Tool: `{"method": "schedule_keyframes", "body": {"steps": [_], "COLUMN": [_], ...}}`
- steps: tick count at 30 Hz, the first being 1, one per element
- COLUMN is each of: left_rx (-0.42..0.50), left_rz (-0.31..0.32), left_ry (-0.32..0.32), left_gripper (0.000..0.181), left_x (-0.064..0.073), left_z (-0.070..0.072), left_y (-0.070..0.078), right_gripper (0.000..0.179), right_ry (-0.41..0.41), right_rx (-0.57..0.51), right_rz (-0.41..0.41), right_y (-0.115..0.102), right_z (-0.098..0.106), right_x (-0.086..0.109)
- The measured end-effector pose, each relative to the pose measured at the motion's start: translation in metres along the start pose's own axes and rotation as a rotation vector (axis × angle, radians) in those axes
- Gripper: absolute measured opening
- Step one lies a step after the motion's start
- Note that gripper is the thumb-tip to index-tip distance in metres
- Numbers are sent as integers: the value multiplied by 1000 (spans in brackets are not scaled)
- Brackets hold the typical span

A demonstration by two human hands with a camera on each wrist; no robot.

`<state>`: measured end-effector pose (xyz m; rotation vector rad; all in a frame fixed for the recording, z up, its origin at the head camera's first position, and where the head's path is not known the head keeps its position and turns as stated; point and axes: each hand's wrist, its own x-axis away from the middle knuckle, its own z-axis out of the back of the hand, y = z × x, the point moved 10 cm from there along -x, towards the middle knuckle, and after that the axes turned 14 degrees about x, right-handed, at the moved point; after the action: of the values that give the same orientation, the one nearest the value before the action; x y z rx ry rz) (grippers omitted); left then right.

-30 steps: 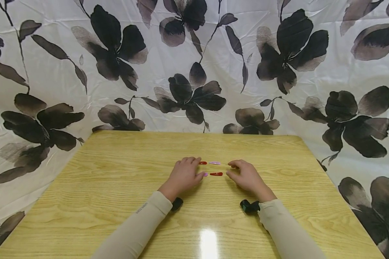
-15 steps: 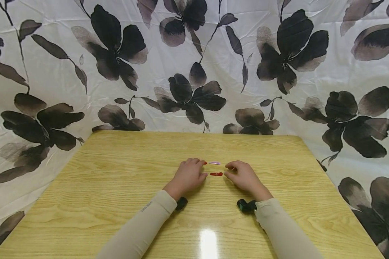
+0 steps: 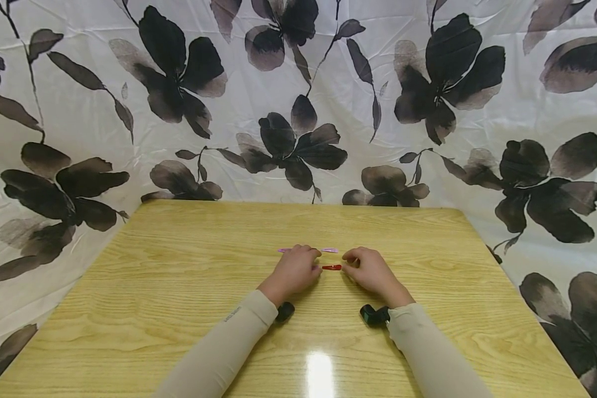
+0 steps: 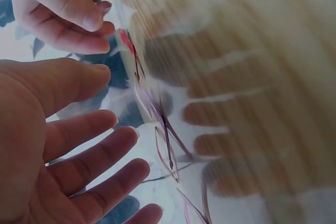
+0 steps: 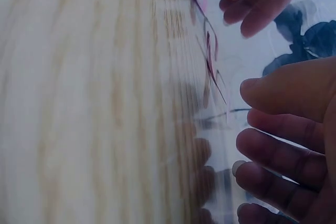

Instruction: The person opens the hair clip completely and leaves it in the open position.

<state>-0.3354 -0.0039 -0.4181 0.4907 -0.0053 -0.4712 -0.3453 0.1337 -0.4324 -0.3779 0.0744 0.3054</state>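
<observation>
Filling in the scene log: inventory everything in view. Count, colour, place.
table: 1, yellow wood-grain, lower head view
patterned cloth: count unclear, white with dark flowers, behind and beside table
red clip: 1 plain, red, table middle
purple clips: 2 plain, purple, one beyond red clip, one partly behind left hand; any hidden there uncountable
wrist cameras: 2, black, one per wrist
sleeves: 2, beige, both forearms
left hand: 1, bare, left of red clip
right hand: 1, bare, right of red clip

1 table point(image 3: 179, 287) holds at least 2 purple clips point(image 3: 330, 250) point(image 3: 282, 250) and 1 red clip point(image 3: 331, 267)
</observation>
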Motion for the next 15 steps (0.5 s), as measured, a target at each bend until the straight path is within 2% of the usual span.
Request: {"method": "schedule_keyframes", "body": {"steps": [15], "left_rx": [4], "left_rz": [-16], "left_ry": [-28], "left_gripper": [23], "left_x": [-9], "left_z": [-8], "left_y": [4], "right_gripper": [18], "right_ry": [-26], "right_rx": [-7], "right_rz": [-8], "right_y": [-3], "right_z": [-6], "right_x": [-6]}}
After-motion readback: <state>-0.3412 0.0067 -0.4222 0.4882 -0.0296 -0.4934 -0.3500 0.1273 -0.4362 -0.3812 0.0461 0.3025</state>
